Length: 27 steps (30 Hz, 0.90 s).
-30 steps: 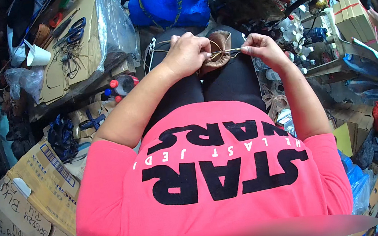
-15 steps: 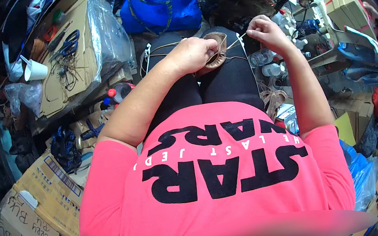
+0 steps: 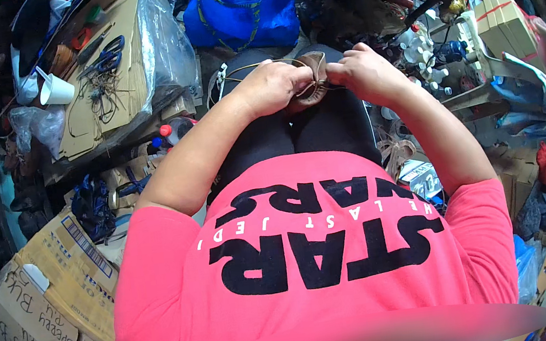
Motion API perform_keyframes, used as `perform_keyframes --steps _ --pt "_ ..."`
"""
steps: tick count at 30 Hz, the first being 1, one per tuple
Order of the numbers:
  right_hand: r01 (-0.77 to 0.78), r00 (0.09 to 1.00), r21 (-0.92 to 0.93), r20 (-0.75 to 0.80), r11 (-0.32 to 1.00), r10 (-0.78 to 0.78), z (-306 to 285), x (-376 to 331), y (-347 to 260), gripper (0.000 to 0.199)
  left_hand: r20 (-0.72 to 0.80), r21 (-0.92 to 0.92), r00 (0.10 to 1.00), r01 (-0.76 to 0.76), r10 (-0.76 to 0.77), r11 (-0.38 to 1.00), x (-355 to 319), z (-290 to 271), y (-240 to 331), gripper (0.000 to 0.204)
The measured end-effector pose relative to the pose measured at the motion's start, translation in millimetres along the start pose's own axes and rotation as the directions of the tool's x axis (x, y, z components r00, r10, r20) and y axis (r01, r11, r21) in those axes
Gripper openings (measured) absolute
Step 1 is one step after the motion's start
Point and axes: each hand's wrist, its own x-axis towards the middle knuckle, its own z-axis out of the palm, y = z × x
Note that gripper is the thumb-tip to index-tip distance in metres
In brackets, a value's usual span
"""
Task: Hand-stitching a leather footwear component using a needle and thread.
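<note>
Leather rests on thighs, likely for support; left hand pinches its left edge, right hand at its right, grip unclear.

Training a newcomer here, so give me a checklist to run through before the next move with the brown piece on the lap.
1. Brown piece supported: ok, it rests over the dark trousers.
2. Left hand steadying it: ok, fingers close on its edge.
3. Right hand near: ok, at the piece's right side.
4. Right hand's grip on the cord: cannot tell, its curled fingers hide it.
5. Scissors in hand: not ok, they lie on the cardboard at left.
</note>
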Motion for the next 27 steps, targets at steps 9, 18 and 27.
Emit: perform_keyframes --steps 9,18,27 --pt "-0.244 0.83 0.911 0.018 0.334 0.558 -2.6 -49.5 47.4 0.017 -0.317 -0.382 0.877 0.231 -0.362 0.895 -68.8 -63.9 -1.7 0.009" --pt "0.131 0.964 0.946 -0.052 -0.297 0.259 -2.8 2.8 -19.2 0.022 0.212 -0.757 0.964 0.265 -0.158 0.597 -22.8 -32.5 69.9 0.019" --pt "-0.887 0.335 0.344 0.024 0.307 0.942 53.0 -321.0 154.3 0.027 -0.813 0.302 0.426 0.891 -0.397 0.339 -278.8 -281.4 -51.6 0.029"
